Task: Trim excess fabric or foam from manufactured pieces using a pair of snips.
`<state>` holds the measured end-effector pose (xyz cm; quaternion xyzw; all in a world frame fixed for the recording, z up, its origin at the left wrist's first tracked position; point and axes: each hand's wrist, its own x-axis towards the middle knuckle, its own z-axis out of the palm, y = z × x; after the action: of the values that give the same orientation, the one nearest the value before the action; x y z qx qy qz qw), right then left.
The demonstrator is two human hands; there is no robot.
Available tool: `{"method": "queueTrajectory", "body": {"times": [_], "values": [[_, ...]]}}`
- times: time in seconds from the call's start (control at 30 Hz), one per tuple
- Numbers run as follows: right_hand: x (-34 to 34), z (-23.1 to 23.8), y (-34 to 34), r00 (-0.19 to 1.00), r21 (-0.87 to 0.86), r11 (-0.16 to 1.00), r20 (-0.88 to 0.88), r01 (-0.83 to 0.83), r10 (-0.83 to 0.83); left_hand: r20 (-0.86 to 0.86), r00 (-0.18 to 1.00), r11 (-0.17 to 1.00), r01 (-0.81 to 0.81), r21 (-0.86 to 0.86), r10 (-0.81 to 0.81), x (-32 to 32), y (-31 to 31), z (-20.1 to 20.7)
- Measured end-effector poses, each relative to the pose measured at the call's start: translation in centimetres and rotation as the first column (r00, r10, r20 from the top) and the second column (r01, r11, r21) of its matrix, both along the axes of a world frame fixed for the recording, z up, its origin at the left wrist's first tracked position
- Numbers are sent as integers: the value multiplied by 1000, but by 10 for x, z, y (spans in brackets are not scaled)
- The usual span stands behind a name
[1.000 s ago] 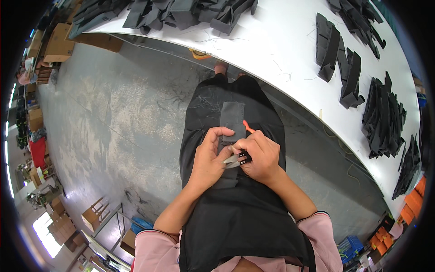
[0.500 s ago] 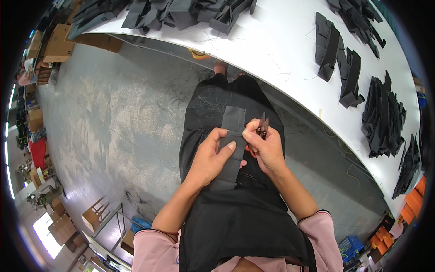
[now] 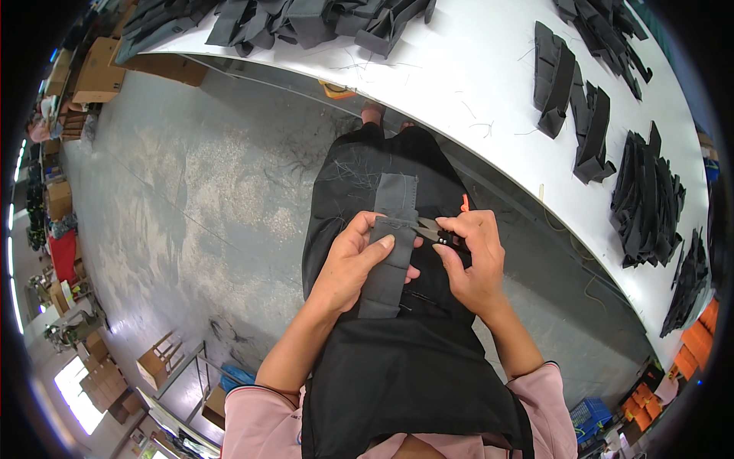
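Note:
A dark grey fabric strip [image 3: 388, 279] with cross seams lies lengthwise over my lap. My left hand [image 3: 354, 260] grips it by the middle, thumb on top and fingertips showing past its right edge. In my right hand [image 3: 475, 256] is a pair of thread snips [image 3: 443, 236] with a black body. Their blades point left and reach the strip's right edge at a raised seam. An orange piece [image 3: 465, 202] sticks up beyond the right hand. Loose threads [image 3: 355, 172] cling to the black apron [image 3: 413, 375] over my legs.
A white curved table [image 3: 474, 61] stretches across the far side and right. On it lie piles of dark fabric strips [image 3: 313, 23], a few single strips [image 3: 554, 76] and thread scraps. Grey floor [image 3: 199, 191] lies at left, with cardboard boxes [image 3: 99, 69] beyond. A blue crate [image 3: 590, 417] stands lower right.
My right hand has moved off the fabric to the right and turned the snips, upright before, so the blades point left at the strip's edge. The left hand keeps its hold.

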<state>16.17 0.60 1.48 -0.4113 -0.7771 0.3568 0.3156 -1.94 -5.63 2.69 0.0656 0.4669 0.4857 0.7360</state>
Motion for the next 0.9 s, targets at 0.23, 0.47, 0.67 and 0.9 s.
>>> {"method": "queueTrajectory", "body": {"times": [0.23,0.47,0.67,0.9], "values": [[3,5,10,988,153,979,101,-135,120,-40,999,1000,30,7,-29,4,0,2],[-1,5,11,980,282,941,121,-187,158,-33,997,998,64,1,-64,4,-1,2],[4,-2,7,998,174,983,8,-64,64,7,998,998,69,-5,-69,2,-1,-1],[7,7,8,987,116,984,97,-138,127,-48,997,998,59,-29,-61,4,-1,2]]}}
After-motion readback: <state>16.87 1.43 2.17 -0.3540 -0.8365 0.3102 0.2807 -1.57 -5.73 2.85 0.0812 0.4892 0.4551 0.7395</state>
